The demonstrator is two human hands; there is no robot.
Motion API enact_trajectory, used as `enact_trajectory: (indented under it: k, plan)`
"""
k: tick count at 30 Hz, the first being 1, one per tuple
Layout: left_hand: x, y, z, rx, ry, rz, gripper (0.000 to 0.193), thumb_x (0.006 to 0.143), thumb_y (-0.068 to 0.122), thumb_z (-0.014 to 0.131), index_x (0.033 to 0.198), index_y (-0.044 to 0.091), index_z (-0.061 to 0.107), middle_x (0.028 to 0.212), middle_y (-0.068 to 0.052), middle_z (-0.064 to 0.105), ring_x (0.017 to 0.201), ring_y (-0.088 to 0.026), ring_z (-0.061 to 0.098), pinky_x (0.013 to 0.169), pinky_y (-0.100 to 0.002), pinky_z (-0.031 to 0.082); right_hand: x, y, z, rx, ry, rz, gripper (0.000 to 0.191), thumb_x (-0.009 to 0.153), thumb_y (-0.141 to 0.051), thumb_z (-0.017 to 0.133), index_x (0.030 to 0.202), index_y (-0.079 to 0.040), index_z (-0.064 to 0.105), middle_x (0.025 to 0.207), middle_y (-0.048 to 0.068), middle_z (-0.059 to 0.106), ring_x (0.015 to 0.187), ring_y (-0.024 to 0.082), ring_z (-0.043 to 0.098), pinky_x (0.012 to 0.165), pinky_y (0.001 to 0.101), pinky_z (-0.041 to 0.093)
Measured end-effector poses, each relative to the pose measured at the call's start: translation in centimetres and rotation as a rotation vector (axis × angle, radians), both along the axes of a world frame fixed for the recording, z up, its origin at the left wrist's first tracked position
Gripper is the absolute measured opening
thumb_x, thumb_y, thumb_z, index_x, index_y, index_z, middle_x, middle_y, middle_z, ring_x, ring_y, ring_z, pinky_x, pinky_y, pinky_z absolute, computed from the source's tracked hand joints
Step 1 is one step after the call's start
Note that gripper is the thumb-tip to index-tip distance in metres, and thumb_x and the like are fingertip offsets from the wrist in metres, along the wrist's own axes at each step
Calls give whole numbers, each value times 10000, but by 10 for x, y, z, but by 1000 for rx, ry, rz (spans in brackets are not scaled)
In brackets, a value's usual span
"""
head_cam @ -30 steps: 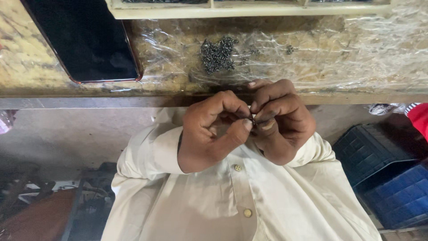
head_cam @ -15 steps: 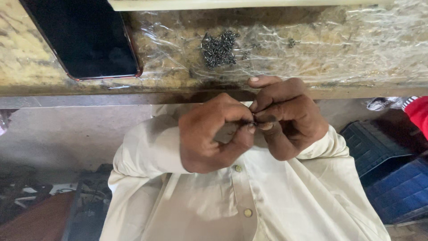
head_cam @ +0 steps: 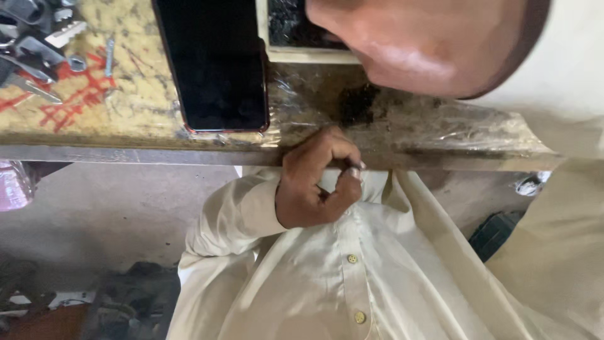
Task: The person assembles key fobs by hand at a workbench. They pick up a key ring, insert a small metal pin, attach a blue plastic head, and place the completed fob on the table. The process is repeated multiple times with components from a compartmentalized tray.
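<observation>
Step in hand, by appearance: picking up small parts.

- Left hand (head_cam: 311,189): curled at the table (head_cam: 126,119) edge, thumb and forefinger pinched on a small part (head_cam: 353,170), barely visible.
- Right hand (head_cam: 384,38): raised over the tray (head_cam: 302,55); fingers out of view, grip cannot be told.
- Heap of small dark parts (head_cam: 358,104): on the plastic-covered table, just above the left hand, beside the phone (head_cam: 217,69).

Next move probably calls for a steady pinch.
</observation>
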State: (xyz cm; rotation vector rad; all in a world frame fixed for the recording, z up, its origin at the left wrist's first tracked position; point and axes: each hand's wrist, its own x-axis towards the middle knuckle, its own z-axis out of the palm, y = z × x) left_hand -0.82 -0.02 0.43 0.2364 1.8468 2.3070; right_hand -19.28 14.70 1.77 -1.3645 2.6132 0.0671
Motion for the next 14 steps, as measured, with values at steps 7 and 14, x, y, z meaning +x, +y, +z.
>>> enact_trajectory:
  k: [7, 14]
  plan:
    - [-5, 4, -1, 30, -5, -23, 180, 920, -40, 633, 1081, 9, 569, 993, -97, 622, 799, -140, 657, 743, -249, 578, -31, 8, 48, -290, -141, 440, 161, 952, -100, 708, 1024, -39, 579, 761, 57, 565, 607, 196, 589, 537, 330, 456]
    - [-4, -2, -1, 109, -85, -77, 103, 1024, 49, 612, 1109, 18, 561, 1047, -81, 628, 901, -138, 678, 847, -256, 600, -18, 32, 63, -439, 19, 405, 227, 948, 42, 680, 1137, 20, 557, 1004, 130, 652, 853, 268, 676, 690, 380, 507]
